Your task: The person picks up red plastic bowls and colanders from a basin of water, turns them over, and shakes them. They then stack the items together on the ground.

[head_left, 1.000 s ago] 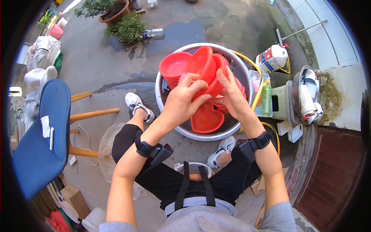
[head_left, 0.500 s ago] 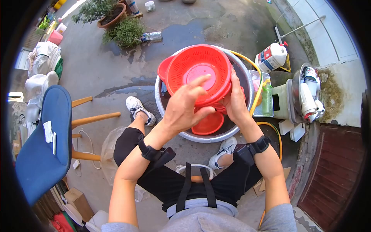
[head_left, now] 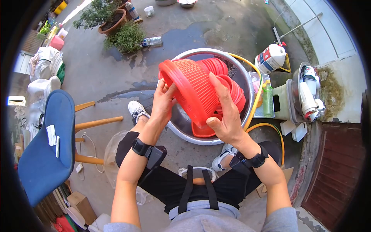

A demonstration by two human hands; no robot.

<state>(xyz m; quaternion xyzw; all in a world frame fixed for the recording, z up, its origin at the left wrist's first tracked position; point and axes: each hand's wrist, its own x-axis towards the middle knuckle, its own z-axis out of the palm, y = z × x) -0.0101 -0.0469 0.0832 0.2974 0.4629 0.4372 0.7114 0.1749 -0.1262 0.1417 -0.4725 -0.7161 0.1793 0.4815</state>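
Tipped from face-up to sideways: red round slotted plastic basket [head_left: 195, 89], between hands. My left hand [head_left: 162, 103] pinches its rim; right hand [head_left: 230, 125] spread base-side, contact unclear.

Basin [head_left: 195, 140] before you, baskets [head_left: 234, 92] stacked inside. Chair [head_left: 48, 139] left of it, tray [head_left: 273, 114] just off its right rim (bottle [head_left: 267, 101] in there), jug [head_left: 271, 58] behind tray, potted plant [head_left: 113, 24] past the basin's far-left rim.
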